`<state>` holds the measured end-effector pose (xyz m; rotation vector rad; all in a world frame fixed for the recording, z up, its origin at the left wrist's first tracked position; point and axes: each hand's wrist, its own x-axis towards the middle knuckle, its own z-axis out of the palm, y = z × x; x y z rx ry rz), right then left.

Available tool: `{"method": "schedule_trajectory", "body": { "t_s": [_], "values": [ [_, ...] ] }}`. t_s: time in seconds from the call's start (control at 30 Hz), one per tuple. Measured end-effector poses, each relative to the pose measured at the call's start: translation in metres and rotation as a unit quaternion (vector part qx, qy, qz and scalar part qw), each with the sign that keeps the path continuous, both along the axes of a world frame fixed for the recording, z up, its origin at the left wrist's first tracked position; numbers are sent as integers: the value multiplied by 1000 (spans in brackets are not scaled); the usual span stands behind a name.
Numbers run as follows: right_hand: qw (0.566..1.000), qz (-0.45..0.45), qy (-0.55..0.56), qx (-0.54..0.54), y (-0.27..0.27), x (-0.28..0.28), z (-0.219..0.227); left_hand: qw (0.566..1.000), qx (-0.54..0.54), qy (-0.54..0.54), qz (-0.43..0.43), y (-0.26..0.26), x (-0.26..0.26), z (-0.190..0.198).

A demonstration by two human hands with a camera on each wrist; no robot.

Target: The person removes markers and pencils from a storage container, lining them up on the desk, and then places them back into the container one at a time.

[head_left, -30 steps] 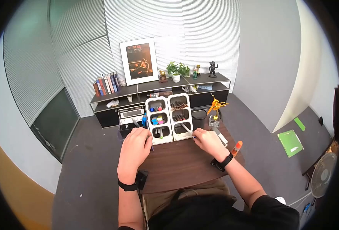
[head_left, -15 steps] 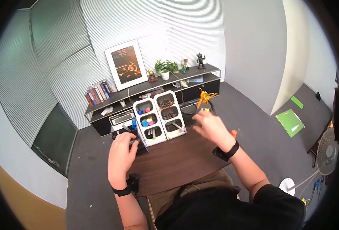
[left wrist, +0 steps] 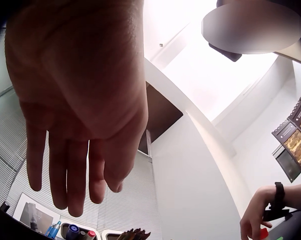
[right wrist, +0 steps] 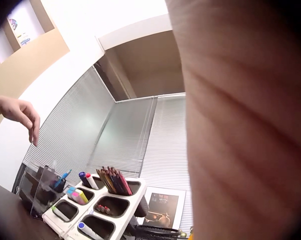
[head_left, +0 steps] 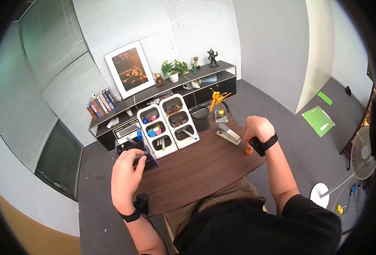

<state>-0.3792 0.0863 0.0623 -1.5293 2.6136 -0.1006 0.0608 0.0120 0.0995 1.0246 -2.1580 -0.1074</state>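
Note:
My left hand [head_left: 126, 174] hovers relaxed near the dark clear-sided desk holder [head_left: 150, 160]; the left wrist view shows its fingers [left wrist: 76, 175] extended, holding nothing. A white two-column organizer [head_left: 178, 145] stands at the back of the table. In its front right compartment leans a white marker with a blue end [head_left: 189, 134]. My right hand [head_left: 259, 128] reaches down at the table's right side, fingers right at the upright orange glue stick [head_left: 249, 151]. Its fingertips are partly hidden, so I cannot tell whether they pinch the stick. A grey stapler [head_left: 228, 134] lies just left of it.
Pencils [right wrist: 113, 181], highlighters [right wrist: 76, 195] and markers fill other organizer compartments. Behind the stapler stand a black mesh cup [head_left: 200, 120] and an orange figurine [head_left: 217, 100] on a clear base. A low cabinet [head_left: 222, 90] with books, plant and framed poster lines the wall.
My right hand has let go of the white marker, leaving it in the organizer, and moved right to the glue stick. The left hand has drawn away from the organizer to the left.

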Motion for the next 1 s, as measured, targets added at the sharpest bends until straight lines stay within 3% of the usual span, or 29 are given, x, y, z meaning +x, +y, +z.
{"method": "schedule_trajectory", "body": {
  "t_s": [0.27,0.33,0.4,0.5,0.53,0.63,0.73,0.8,0.9,0.97,1.0],
  "values": [
    [999,-23,-32,7,5,21,5,999,46,14,-4,5,5,4],
    [997,74,-13,22,10,23,-9,1000,14,5,-18,5,6,3],
    [991,101,-1,82,14,23,-17,1000,18,13,-11,9,6,5],
    [965,263,17,17,26,28,-42,1000,23,14,-11,12,8,9],
    [958,285,1,20,27,39,-38,1000,23,17,-6,14,7,9],
    [933,346,45,-90,13,49,-80,999,38,11,-20,13,8,10],
    [927,363,45,-81,-7,67,-78,999,38,15,-30,12,9,8],
    [896,426,-29,-122,-12,93,-61,999,41,16,-30,7,9,5],
    [847,456,-230,-148,-33,143,-59,998,57,-5,-28,4,-4,0],
    [842,475,-212,-143,-47,181,-60,997,53,-51,-39,-1,-12,-10],
    [835,482,-219,-152,-53,197,-62,991,101,-66,-50,-3,-16,-13]
  ]
}}
